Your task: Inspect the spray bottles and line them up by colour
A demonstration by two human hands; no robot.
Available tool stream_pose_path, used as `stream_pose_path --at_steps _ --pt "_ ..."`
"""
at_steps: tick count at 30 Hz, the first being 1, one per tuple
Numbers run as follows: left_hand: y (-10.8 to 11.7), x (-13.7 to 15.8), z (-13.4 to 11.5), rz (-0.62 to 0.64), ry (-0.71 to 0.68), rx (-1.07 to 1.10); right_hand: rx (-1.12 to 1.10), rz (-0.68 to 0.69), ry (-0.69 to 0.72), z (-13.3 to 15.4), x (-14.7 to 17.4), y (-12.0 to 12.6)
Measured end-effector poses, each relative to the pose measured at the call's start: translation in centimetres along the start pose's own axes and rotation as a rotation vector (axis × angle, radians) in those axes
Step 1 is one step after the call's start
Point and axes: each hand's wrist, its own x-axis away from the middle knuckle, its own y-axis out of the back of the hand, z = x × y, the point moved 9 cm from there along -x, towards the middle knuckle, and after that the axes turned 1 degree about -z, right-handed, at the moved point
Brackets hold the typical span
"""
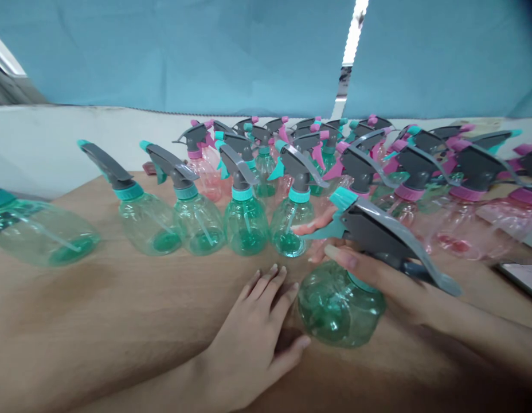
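Note:
My right hand (373, 272) is wrapped round the neck of a green spray bottle (341, 310), with one finger reaching toward its teal trigger. This bottle has a grey spray head and a teal nozzle pointing to the left, and it tilts slightly. My left hand (259, 332) lies palm down on the wooden table (141, 321), fingers stretched out, just left of the held bottle and holding nothing. Beyond my hands, another green spray bottle (246, 226) stands in a row of similar ones.
Several pink spray bottles (457, 229) crowd the right and back of the table. At the far left stands a green bottle (42, 229), cut off by the frame. A dark flat object with a pale top (524, 278) lies at the right edge. Blue sheeting (206, 57) hangs behind.

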Motion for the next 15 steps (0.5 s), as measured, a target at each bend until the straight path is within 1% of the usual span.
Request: stream_pose_path --at_steps 3,8,12,15 --pt "0.0 0.0 0.0 0.01 0.003 0.007 -0.001 0.018 -0.001 0.1 -0.1 -0.1" --pt "0.1 0.0 0.1 -0.007 0.004 0.018 0.001 0.006 0.056 0.6 -0.3 -0.1" --pt "0.1 0.0 0.1 -0.019 0.0 0.021 -0.032 -0.006 0.026 0.9 -0.4 -0.2" --pt "0.0 0.0 0.0 -0.015 -0.003 0.012 -0.029 -0.037 0.03 1.3 -0.4 0.0"
